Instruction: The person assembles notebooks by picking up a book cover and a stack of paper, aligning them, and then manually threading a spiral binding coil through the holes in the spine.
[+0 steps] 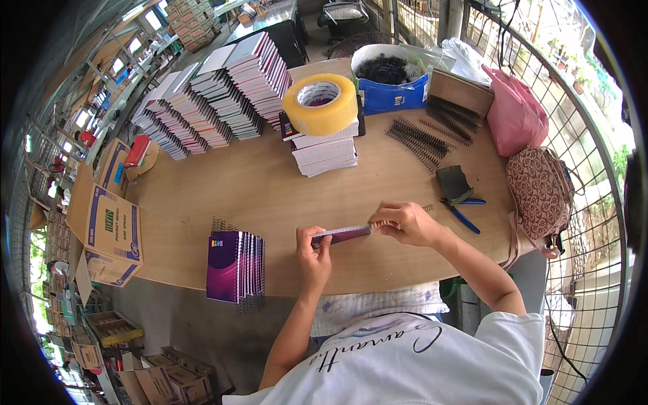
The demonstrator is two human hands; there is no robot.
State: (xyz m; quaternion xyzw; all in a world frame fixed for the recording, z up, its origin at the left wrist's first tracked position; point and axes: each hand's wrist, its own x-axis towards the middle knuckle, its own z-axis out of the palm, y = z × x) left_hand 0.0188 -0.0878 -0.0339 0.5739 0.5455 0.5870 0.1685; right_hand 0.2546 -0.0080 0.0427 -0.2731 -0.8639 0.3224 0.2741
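Two hands met over the near edge of the table (pixel 270 196), sharing one small purple notebook (pixel 342 235) held between them just above the wood. The left hand (pixel 314 248) pinched the notebook's left end, thumb and fingers closed on it. The right hand (pixel 407 223) was closed in a pinch at the right end, where a wire spiral binding (pixel 379 223) stuck out from the notebook's edge. The notebook's long axis ran left to right, tilting slightly up toward the right hand, which sat directly at the binding end and was the nearer one to the spiral. To the left stood a row of finished purple notebooks (pixel 235 265). Farther right lay blue-handled pliers (pixel 463 214), and loose black spirals (pixel 422 140) were well apart behind, beside a roll of tape (pixel 320 102) on a stack.
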